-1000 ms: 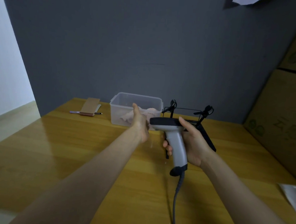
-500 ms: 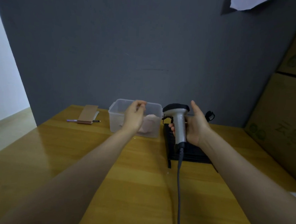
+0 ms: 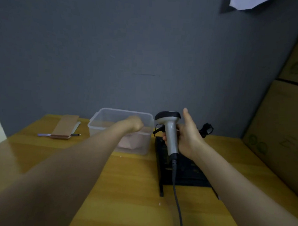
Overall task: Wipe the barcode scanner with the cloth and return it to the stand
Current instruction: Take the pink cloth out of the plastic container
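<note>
My left hand (image 3: 134, 123) dips into the bin (image 3: 99, 120) for the cloth (image 3: 126, 142) (grip unseen); right hand (image 3: 186, 135) holds the scanner (image 3: 169, 129) upright, steady.

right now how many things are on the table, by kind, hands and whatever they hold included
barcode scanner: 1
stand: 1
clear plastic bin: 1
cloth: 1
pen: 1
cardboard piece: 1
hands: 2, left hand, right hand
total: 8
</note>
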